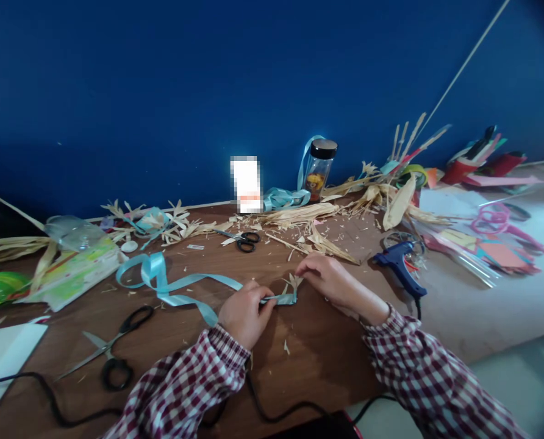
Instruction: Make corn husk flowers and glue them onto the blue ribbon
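The left hand (247, 312) pinches a light-blue ribbon (286, 299) midway along the tabletop (308, 356), towards its front edge; the right hand (333, 279) touches a small husk flower (293, 281) at the ribbon's end, gripping or not I can't tell. Spread scissors (108, 349) lie left, a glue gun (399, 256) right, a black-lidded jar (320, 167) by the back edge.

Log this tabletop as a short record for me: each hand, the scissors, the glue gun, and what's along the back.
Left hand: pinching light blue ribbon
Right hand: at a pale husk piece by the ribbon's end; grip unclear
Scissors: open pair at front left; second pair farther back
Glue gun: blue, lying to the right of the right hand
Back: black-lidded jar, dried husks, blue wall
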Motion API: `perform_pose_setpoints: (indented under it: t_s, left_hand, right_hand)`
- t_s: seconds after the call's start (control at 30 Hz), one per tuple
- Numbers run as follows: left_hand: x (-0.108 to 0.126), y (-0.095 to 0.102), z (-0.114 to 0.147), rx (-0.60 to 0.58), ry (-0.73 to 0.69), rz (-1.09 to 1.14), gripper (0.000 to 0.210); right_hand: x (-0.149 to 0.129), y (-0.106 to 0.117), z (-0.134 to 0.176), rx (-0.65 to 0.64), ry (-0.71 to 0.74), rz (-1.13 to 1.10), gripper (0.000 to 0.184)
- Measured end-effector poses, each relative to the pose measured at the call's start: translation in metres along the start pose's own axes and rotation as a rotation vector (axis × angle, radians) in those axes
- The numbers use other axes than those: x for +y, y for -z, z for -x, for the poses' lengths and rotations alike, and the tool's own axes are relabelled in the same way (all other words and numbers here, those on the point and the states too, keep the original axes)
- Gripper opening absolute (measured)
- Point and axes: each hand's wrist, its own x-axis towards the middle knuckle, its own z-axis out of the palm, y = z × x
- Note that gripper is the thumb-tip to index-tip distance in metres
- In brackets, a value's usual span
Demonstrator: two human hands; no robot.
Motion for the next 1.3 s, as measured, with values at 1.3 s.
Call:
perform_pose_setpoints:
  t_s: [1.3]
  left_hand:
    - [0.001,-0.009,-0.001,0.109,-0.109,0.079,0.016]
  right_hand:
    - [0.058,0.09,0.12,0.317,-0.649,0.948,0.025]
